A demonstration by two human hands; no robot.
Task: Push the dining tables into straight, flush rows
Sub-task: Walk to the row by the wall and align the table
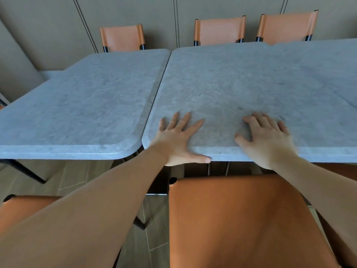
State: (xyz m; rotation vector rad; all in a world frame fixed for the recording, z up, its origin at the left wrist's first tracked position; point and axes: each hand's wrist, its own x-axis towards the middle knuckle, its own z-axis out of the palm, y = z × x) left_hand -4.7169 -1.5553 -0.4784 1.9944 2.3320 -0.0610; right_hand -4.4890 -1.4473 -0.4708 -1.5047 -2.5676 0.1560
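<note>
No writing readable | left hand (174,141) lay flat, fingers spread, on right table (251,84) | right hand (265,140) flat, holding nothing | thin seam against left table (77,105) | orange chair (241,219) crowded near edge.

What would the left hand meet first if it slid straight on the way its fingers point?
Likely nothing: from the left hand, the bare tabletop runs free to its far edge. Beyond stands an orange chair, though depth is unclear.

We see no readable txt, labels, brands, nos. or signs anywhere: nothing on the surface (251,78), chairs (220,30) or wall panels (48,26).
</note>
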